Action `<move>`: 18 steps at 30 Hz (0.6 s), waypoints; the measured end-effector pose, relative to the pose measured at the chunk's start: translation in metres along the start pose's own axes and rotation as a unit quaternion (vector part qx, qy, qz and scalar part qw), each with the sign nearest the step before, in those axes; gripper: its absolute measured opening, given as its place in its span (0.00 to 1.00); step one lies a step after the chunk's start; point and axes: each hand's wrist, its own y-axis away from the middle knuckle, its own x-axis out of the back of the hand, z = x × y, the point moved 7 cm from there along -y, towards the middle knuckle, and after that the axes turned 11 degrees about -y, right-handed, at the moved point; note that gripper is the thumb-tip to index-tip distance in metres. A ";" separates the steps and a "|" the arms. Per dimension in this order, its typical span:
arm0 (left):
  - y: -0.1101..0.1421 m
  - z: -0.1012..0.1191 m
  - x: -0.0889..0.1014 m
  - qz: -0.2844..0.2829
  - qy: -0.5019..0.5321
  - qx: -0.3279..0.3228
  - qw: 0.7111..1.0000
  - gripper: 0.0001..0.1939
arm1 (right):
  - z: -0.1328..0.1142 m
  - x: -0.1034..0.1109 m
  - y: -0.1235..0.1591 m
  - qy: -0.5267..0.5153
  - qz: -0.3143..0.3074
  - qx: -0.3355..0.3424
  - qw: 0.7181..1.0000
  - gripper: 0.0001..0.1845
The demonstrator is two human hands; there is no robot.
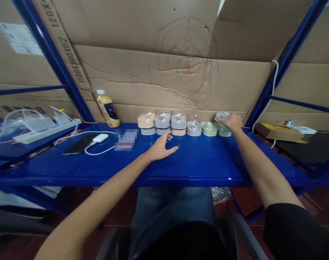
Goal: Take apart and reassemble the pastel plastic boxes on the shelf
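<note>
A row of small rounded cases with clear tops runs along the back of the blue shelf point(197, 162). On the left side they are stacked in pairs, with a peach case point(146, 120), a grey case point(162, 120) and another grey case point(178, 120) on top. Single pale grey point(193, 128) and green point(208, 128) cases follow. My right hand point(233, 121) grips a clear-topped case point(221, 115) over a darker green one point(224, 130) at the right end; its fingertips are partly hidden. My left hand point(163, 147) rests in front of the stacks, fingers apart, holding nothing.
A yellow drink bottle point(109, 110) stands at the back left. Before it lie a phone point(79, 144), a white charger point(100, 138) with its cable, and a blurred-out packet point(126, 140). Blue posts flank the shelf, and cardboard point(126, 72) backs it. An open carton point(280, 132) lies at right.
</note>
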 end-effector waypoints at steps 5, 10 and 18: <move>0.000 -0.004 0.000 0.004 -0.013 -0.007 1.000 0.41 | 0.009 -0.016 -0.002 0.046 0.004 -0.016 0.999 0.53; 0.001 -0.006 -0.001 -0.006 -0.016 0.000 1.000 0.43 | 0.000 -0.013 0.005 0.060 0.052 0.029 0.996 0.53; 0.002 -0.007 0.001 -0.003 -0.024 -0.004 1.000 0.41 | -0.087 -0.068 0.098 0.038 -0.141 0.439 0.887 0.41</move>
